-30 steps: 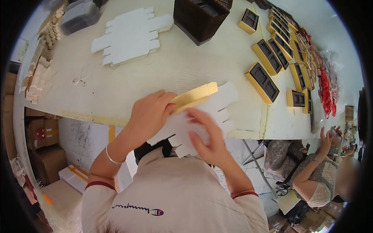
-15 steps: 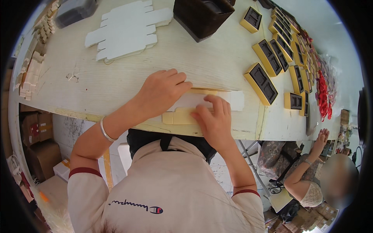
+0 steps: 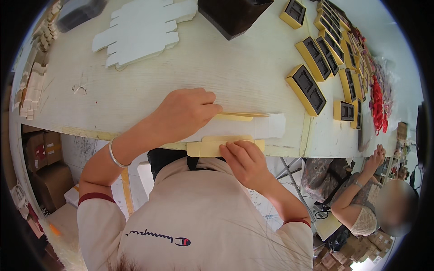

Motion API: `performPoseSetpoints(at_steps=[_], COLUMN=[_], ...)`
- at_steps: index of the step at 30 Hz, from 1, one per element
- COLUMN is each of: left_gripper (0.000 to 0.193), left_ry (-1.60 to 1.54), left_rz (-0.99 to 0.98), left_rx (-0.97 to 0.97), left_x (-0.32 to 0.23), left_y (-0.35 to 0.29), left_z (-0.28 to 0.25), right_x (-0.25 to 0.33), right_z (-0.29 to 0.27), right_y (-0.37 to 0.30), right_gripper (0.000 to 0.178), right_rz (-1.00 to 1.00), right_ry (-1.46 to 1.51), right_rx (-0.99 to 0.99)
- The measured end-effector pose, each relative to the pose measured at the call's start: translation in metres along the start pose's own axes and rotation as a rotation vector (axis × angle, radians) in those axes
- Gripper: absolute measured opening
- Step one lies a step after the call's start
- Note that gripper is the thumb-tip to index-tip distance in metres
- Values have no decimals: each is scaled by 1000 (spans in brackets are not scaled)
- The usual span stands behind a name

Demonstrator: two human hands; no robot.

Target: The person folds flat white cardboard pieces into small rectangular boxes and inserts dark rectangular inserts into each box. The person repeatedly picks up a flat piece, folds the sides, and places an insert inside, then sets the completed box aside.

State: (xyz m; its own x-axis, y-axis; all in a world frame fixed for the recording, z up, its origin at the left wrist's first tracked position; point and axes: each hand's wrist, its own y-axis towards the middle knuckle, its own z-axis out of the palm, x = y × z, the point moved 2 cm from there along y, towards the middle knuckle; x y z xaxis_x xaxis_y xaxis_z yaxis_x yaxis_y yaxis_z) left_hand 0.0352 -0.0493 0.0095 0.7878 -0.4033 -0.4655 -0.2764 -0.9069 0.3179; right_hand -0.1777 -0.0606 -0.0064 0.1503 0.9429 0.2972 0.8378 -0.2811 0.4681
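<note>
A cardboard box blank, white inside with yellow flaps (image 3: 203,149), lies at the table's near edge, partly folded. My left hand (image 3: 192,108) is closed, its fingertips pinching the far side panel, which stands up. My right hand (image 3: 246,163) is closed on the near yellow flap at the table edge, thumb and fingers pressing it. The white end flap (image 3: 276,125) sticks out to the right. My left hand covers the blank's left end.
White flat box blanks (image 3: 142,34) are stacked at the far left. A dark brown bin (image 3: 233,16) stands at the back. Several yellow boxes with black inserts (image 3: 306,90) fill the right side, near red ribbons (image 3: 379,106). A co-worker's hand (image 3: 376,157) rests by the table's right end.
My right hand has moved toward me, from over the blank's middle to its near flap. The blank now opens wider, its near flap at the table edge. My left hand stays on the far side.
</note>
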Motion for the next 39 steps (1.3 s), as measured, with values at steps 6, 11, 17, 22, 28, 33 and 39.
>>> performPoseSetpoints(at_steps=[6,11,17,22,28,33,39], left_gripper=[17,34,36,27,32,30,28], left_ry=[28,52,2,-76,-787,-377,-261], left_rz=[36,-12,-193,-289,-287,1,-90], left_rx=[7,31,77,33,263,180,43], left_x=[-3,-12,-31,-31,-28,-17,-30], left_y=[1,-4,-13,-17,-17,-25,-17], left_z=[-1,-2,3,16,-9,-1,12], right_x=[-29,-44,-34,-29,-38,-38,-38], right_z=[-5,-9,-25,-10,-2,-5,-10], right_y=[36,52,62,45,28,30,36], right_gripper=[19,17,20,24,15,13,14], right_rz=[226,80,-127,57,190,252,206], right_ry=[263,182,-282,300,541,543,530], right_rx=[191,216,165,321,137,194,272])
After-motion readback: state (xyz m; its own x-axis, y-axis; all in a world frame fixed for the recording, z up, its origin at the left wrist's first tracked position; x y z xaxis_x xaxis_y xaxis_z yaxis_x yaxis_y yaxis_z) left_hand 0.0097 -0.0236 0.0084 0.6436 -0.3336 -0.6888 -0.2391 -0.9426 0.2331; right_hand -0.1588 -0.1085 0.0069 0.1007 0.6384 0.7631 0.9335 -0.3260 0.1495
